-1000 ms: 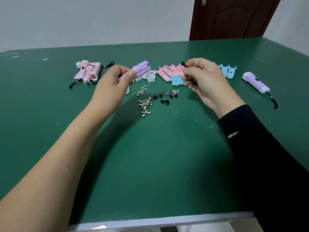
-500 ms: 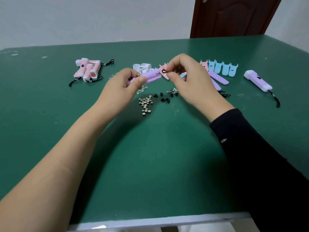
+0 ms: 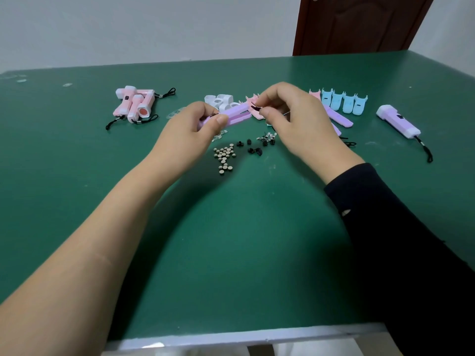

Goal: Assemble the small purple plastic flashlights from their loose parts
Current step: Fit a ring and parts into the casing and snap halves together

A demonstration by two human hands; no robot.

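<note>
My left hand (image 3: 198,124) grips a purple flashlight body (image 3: 235,113), two long half shells held together, lifted above the green table (image 3: 231,240). My right hand (image 3: 290,116) pinches a small black cord loop (image 3: 255,107) right at the far end of that body. More purple shells (image 3: 338,118) lie on the table behind my right hand. A finished purple flashlight (image 3: 398,122) with a black strap rests at the right.
Several pink flashlights (image 3: 135,104) lie at the back left, white head caps (image 3: 218,100) behind my left hand, blue shells (image 3: 344,101) and pink shells (image 3: 253,113) at the back. Button cells (image 3: 225,156), black switches (image 3: 253,147) and small LEDs (image 3: 267,137) lie under my hands.
My right hand has brought the black cord leftward from the shell pile to the end of the purple body. My left hand has lowered and levelled the body toward it.
</note>
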